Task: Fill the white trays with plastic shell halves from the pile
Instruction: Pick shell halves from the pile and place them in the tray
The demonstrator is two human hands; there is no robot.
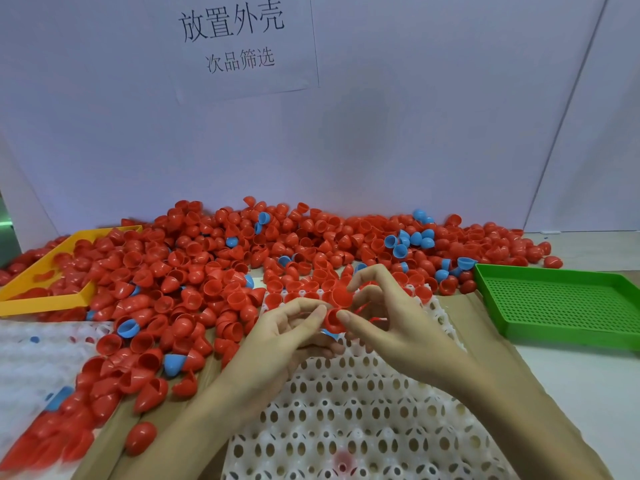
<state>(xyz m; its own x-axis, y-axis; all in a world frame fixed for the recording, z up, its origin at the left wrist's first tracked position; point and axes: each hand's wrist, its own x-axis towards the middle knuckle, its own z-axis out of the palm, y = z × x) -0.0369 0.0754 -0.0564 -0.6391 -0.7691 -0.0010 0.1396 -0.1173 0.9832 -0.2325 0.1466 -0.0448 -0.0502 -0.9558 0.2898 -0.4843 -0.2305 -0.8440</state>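
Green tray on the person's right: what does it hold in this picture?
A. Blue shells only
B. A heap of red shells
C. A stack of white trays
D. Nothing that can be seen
D: the green tray shows only its bare perforated floor, while the red shells lie piled on the table beside it.

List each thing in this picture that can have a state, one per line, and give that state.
Left hand: pinches a red shell half.
Right hand: pinches the same red shell half, over the tray.
White tray: flat on the table, near pockets unfilled.
Pile: loose, mostly red, a few blue, spilling onto the tray's far edge.
Green tray: holds nothing.
Yellow tray: partly covered by shells.
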